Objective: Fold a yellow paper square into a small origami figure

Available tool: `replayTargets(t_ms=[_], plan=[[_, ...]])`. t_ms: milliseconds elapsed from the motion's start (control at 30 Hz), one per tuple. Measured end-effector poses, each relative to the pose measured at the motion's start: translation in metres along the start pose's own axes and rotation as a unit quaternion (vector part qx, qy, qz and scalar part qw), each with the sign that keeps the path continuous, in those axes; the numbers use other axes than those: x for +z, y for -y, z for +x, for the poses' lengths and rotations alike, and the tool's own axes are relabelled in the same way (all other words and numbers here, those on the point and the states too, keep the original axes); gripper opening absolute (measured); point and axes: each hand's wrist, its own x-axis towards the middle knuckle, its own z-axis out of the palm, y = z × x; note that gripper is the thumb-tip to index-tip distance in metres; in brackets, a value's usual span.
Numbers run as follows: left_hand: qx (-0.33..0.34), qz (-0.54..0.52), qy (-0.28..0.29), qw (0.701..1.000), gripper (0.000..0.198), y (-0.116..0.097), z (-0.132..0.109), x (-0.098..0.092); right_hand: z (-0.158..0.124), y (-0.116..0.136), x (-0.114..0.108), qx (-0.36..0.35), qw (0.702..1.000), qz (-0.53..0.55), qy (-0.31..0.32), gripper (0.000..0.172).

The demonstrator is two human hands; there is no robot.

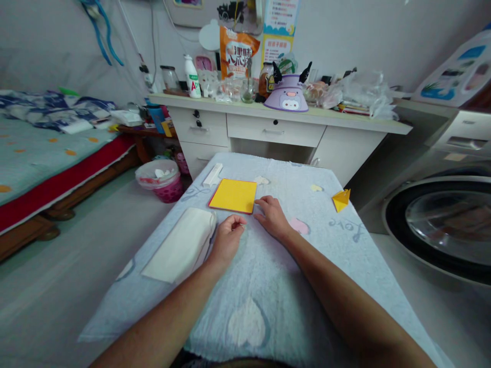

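A stack of square paper, yellow on top with red edges (233,195), lies flat on a table covered with a light blue towel (268,286). My right hand (271,215) rests palm down on the cloth, its fingertips touching the near right corner of the stack. My left hand (227,236) sits just below the stack with fingers curled loosely in, nothing visible in them. A folded yellow paper piece (341,199) stands near the table's right edge. A white folded cloth or pouch (183,244) lies left of my left hand.
A white slim box (213,174) lies beyond the stack. Behind the table stands a white desk (276,128) crowded with bottles, bags and a purple visor. A bed (46,158) is at left, a pink bin (161,180) on the floor, a washing machine (445,220) at right.
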Motion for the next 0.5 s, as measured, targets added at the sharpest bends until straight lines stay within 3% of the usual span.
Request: replayTargets(t_ms=[133, 500], plan=[[-0.019, -0.028, -0.007, 0.999, 0.017, -0.001, 0.001, -0.001, 0.003, 0.003, 0.013, -0.019, 1.000, -0.024, -0.004, 0.053], [-0.018, -0.043, -0.002, 0.999, 0.015, -0.003, -0.001, 0.002, 0.004, 0.003, 0.023, -0.063, 0.996, -0.059, -0.010, 0.026]])
